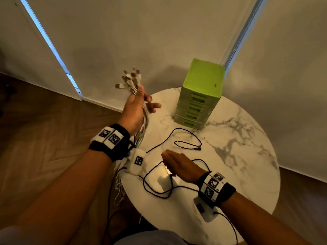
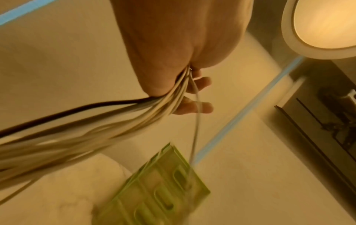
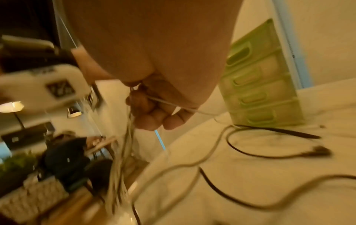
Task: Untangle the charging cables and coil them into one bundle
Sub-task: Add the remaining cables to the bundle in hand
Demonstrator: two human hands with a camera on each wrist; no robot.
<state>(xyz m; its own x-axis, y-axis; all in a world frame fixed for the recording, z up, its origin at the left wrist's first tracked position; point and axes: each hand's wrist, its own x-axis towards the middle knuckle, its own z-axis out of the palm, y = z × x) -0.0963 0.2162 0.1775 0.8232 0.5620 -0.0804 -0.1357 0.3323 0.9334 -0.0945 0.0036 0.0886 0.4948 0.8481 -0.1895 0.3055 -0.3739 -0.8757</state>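
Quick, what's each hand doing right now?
Left hand: raised, gripping a bunch of white cables.
Right hand: over the table, fingers curled round a thin white cable.

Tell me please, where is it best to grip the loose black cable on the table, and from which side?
Probably at its free plug end on the black cable, from above with the right hand: that end lies flat on the marble table, uncrossed.
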